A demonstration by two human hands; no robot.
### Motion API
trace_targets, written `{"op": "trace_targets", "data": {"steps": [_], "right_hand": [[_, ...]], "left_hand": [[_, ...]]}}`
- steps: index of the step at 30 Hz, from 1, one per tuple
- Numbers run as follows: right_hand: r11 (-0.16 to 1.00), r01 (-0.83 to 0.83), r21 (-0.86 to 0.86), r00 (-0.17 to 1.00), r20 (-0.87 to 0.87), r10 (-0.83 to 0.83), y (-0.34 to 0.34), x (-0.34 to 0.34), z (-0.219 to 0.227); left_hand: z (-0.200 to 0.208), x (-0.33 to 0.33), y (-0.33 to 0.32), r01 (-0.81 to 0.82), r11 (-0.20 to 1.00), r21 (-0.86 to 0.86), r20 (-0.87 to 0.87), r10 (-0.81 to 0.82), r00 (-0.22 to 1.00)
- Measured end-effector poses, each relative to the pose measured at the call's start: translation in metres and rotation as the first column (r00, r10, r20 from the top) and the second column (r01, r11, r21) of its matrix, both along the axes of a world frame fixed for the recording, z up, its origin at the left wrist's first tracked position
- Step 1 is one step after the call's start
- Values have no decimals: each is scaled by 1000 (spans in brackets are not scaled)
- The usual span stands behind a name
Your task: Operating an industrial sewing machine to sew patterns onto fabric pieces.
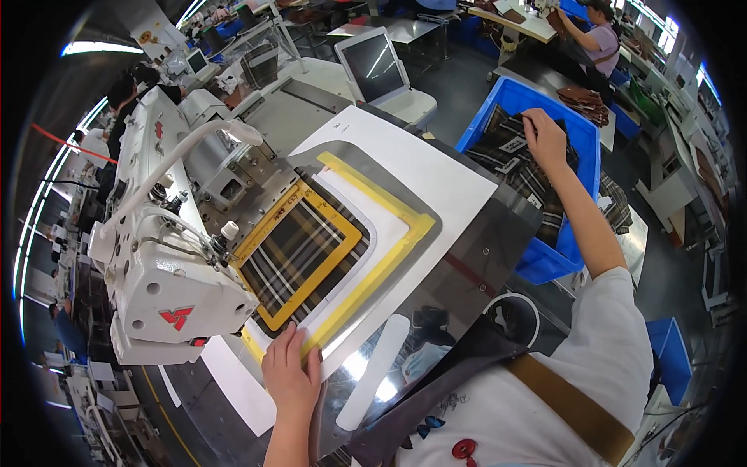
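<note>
My left hand (292, 370) lies with its fingers out at the near edge of a white template (331, 288) bordered with yellow tape. Beside its fingertips, a yellow clamp frame (348, 232) sits over a dark plaid cloth panel (292, 249) under the head of a white sewing machine (175, 296). Off to the right, my right hand (547, 144) reaches over a blue bin (589, 163), its fingers closed on a plaid cloth piece (498, 148). More plaid pieces with small white labels lie in the bin. The right fingertips are partly hidden.
A white strip (373, 372) lies on the shiny worktable near my body. Behind the machine stands a screen (372, 64). Another person (599, 47) sits at a far table to the right. A second blue bin (671, 359) is at the right.
</note>
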State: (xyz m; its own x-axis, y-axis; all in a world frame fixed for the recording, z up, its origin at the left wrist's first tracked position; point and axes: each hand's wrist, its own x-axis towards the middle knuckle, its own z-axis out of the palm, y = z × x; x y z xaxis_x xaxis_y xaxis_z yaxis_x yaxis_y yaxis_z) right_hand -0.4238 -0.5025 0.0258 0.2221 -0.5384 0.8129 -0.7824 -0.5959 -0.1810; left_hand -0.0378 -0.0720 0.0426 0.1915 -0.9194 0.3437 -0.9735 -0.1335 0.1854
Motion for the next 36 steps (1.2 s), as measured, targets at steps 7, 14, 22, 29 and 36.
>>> {"op": "trace_targets", "data": {"steps": [7, 14, 22, 29, 36], "right_hand": [[999, -49, 0, 998, -50, 49, 5, 36, 38], [675, -706, 215, 678, 480, 557, 73, 146, 117], [265, -738, 621, 673, 648, 356, 76, 272, 48], [36, -716, 697, 601, 589, 540, 114, 320, 16], [37, -667, 744, 621, 529, 578, 138, 339, 17]], "left_hand": [[0, 2, 3, -9, 1000, -6, 15, 9, 1000], [3, 3, -6, 5, 1000, -20, -35, -6, 999], [16, 37, 12, -89, 996, 11, -165, 90, 982], [5, 94, -14, -342, 931, 128, -343, 365, 866], [-23, 114, -66, -147, 973, -176, -459, 51, 887]]}}
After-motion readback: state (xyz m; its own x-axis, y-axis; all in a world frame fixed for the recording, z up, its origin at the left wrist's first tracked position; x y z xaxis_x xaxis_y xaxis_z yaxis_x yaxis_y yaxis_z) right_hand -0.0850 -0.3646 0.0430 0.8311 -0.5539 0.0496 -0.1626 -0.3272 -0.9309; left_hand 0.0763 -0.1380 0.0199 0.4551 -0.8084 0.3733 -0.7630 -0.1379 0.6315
